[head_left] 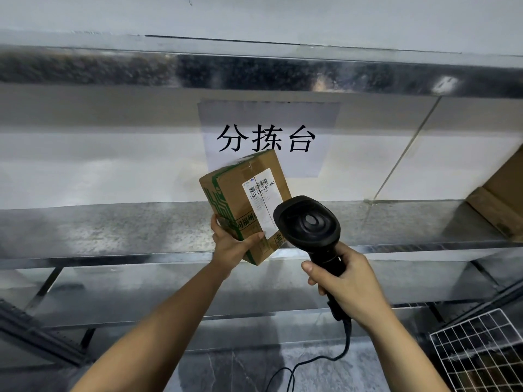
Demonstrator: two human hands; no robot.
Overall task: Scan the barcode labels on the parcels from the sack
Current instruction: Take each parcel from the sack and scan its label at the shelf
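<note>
The parcel (240, 205) is a small brown cardboard box with green printing along one edge and a white shipping label (261, 202) on its broad face; the label carries barcodes and a line of dark characters. It is held up in the air in front of a metal shelf (113, 227), just below a paper sign (268, 137) taped to the wall.

The left hand (230, 244) grips the box at its lower corner, thumb pressed on the labelled face and the other fingers curled behind, the bare forearm reaching up from about 7 o'clock. The right hand (348, 281) is wrapped tightly round the handle of a black scanner (308, 222), with its forearm coming in from about 5 o'clock. A black cable (339, 352) trails down from the handle's base.

The box is tilted, its long axis running from about 7 o'clock up to 1 o'clock, with the labelled face turned toward the camera. The scanner's head sits just at 4 o'clock of the label, overlapping the box's lower right edge.

At 3 o'clock a larger cardboard box (501, 199) rests on the shelf, and a white wire basket (481, 352) shows at 5 o'clock.
</note>
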